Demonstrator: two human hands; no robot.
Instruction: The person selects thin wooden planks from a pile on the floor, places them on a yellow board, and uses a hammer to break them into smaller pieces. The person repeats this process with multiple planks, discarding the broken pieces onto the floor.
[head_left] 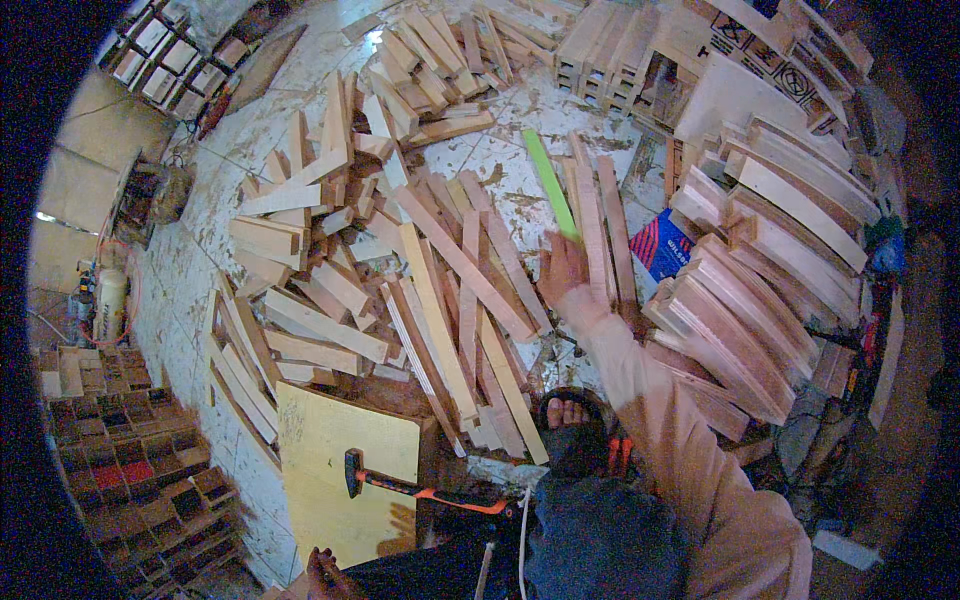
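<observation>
My right hand (565, 268) reaches forward, its fingers closed round the near end of a bright green strip (548, 180). Beside it lie several plain wooden strips (592, 220). At the lower edge, my left hand (328, 575) shows only in part, fingers loosely bent and apart, with nothing seen in them. It is near the corner of a yellow-topped block (345, 430). A hammer (400, 485) with a dark head and an orange-and-black handle lies across that block, its handle reaching toward my legs.
Loose wooden pieces (300, 240) are heaped across the tiled floor ahead. Stacked curved wooden parts (745, 320) rise on the right, with a blue-and-red packet (660, 245) beside them. Small wooden boxes (130, 470) stand at the left. My foot (567, 412) is near the strips.
</observation>
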